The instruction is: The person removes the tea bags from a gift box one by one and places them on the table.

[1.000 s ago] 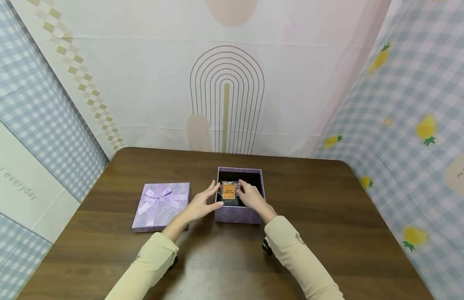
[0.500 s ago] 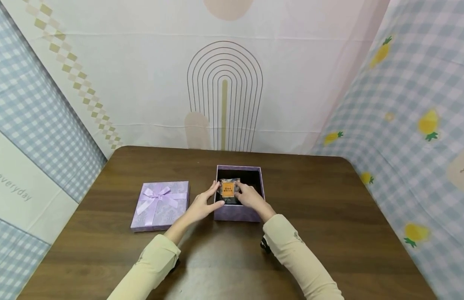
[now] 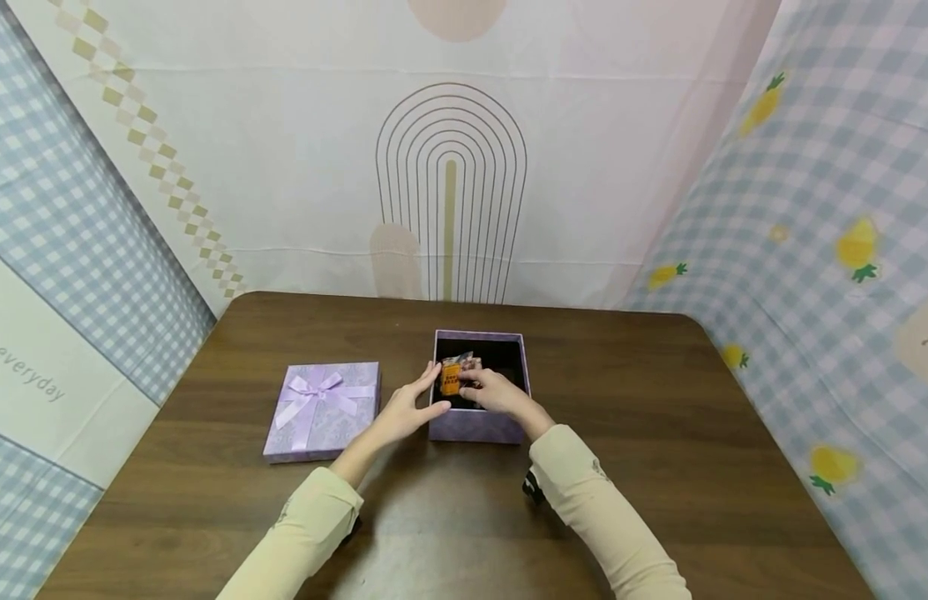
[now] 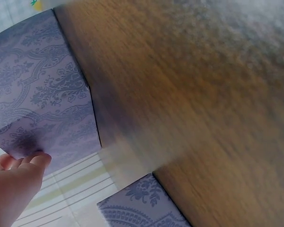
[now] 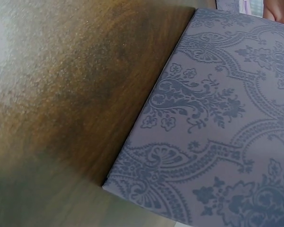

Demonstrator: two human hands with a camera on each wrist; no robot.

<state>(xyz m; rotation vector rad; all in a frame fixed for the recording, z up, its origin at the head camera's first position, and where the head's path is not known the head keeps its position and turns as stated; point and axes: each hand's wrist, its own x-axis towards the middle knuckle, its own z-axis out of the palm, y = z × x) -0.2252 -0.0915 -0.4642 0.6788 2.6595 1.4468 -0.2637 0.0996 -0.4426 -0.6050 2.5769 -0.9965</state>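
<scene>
In the head view a purple patterned gift box stands without its lid, dark inside. My right hand reaches into it and pinches the right part of a small shiny dark packet with an orange label. The packet leans near the box's left wall. My left hand rests at the left rim, fingers extended and thumb apart near the front corner. The left wrist view shows its fingertips at the patterned box wall. The right wrist view is mostly box wall; the right fingers are out of sight there.
The purple box lid with a ribbon bow lies left of the box, close to the left forearm. Both stand on a brown wooden table. A printed cloth hangs behind it, with checked cloth at the right.
The packet has gone from facing up flat to tilted and turned, and the right fingers have shifted left onto it. The left hand has stayed at the box's left rim.
</scene>
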